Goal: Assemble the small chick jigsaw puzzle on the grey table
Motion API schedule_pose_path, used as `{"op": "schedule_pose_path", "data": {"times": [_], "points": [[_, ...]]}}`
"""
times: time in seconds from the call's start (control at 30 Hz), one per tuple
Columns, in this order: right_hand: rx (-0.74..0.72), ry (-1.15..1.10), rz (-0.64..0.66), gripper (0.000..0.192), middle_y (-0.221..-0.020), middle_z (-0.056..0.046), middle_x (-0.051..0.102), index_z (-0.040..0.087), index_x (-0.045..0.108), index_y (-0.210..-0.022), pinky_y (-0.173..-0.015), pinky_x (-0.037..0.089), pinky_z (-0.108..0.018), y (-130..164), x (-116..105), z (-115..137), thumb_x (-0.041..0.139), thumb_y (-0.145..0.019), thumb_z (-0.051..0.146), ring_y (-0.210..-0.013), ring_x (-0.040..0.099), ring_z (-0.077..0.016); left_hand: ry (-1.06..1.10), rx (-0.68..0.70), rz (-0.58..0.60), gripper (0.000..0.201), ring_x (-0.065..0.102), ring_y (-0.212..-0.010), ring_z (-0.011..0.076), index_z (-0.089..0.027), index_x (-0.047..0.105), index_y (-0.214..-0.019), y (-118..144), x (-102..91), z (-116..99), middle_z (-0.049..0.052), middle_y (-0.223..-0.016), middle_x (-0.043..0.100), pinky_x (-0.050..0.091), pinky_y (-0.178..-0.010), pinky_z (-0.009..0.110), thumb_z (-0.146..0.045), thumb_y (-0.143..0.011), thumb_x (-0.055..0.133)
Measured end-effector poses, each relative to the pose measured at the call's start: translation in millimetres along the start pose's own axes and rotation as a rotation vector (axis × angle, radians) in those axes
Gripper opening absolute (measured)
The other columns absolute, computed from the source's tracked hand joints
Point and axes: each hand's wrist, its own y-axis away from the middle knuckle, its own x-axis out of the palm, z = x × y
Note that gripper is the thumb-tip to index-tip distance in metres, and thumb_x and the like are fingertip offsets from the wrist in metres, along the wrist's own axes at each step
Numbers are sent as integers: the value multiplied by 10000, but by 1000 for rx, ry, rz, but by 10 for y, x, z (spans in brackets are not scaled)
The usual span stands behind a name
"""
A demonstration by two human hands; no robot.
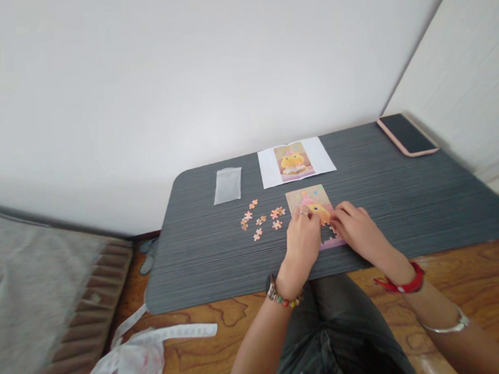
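Note:
A partly assembled jigsaw puzzle (315,196) with a yellow figure lies on the dark table, with a gap showing in its lower part. My left hand (304,234) rests over the puzzle's left side, fingers curled down onto it. From the right, my right hand (356,228) reaches in with its fingertips pinched at the puzzle's right edge. Whatever sits between either hand's fingers is too small or hidden to make out. Several loose puzzle pieces (258,234) are scattered left of my left hand. Behind the puzzle lies a creased reference sheet (269,168) printed with the same yellow figure.
A clear plastic bag (227,185) lies at the table's back left. On the far right is a phone (407,134) with a pink case. The dark table (203,254) meets a white wall behind. A plastic carrier bag (134,363) stands on the floor at lower left.

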Motion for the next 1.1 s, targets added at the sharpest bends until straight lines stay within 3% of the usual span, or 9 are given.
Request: {"op": "schedule_pose_path", "data": {"times": [0.4,1.1], "points": [[4,-61,-27,203,-883,-67,601,176,652,-885,-690,336,-304,95,-48,59,449,-881,189,-793,536,-173,-18,14,-23,134,506,-898,200,-176,609,-867,34,8,-5,67,-919,520,484,-794,320,-131,-850,483],[-6,-23,-18,236,-878,-70,600,167,649,-972,-682,326,-294,164,-51,81,428,-898,205,-763,515,-169,-57,1,73,228,510,-969,220,-206,595,-1012,200,-74,-86,79,-964,535,492,-808,333,-178,-892,404]]}}
